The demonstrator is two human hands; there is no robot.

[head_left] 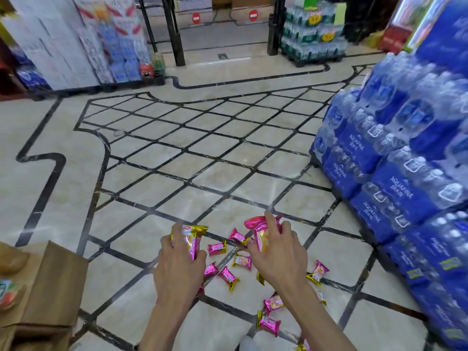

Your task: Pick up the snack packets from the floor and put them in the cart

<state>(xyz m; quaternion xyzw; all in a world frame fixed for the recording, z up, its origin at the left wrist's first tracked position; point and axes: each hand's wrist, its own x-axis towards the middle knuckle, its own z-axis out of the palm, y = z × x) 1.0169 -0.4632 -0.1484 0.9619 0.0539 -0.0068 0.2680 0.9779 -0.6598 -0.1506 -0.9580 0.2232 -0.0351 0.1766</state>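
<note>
From my feed, both hands are low over the tiled floor [157,188], apart from each other. The left hand [177,269] is curled round a bunch of gold and pink packets [193,236], and the right hand [276,259] pinches a pink packet [260,229] lifted off the tiles. More loose packets [229,274] lie scattered under and between my wrists, some close to my body. A brown cardboard box [50,282] sits at my lower left. A tall stack of bottled water packs [395,188] crowds the right side, its blue wrap reading AQUAFINA. Farther off stand white cartons [50,41], a green water stack [311,34] with yellow tags reading 9.9, and red no-entry signs [253,15].
</note>
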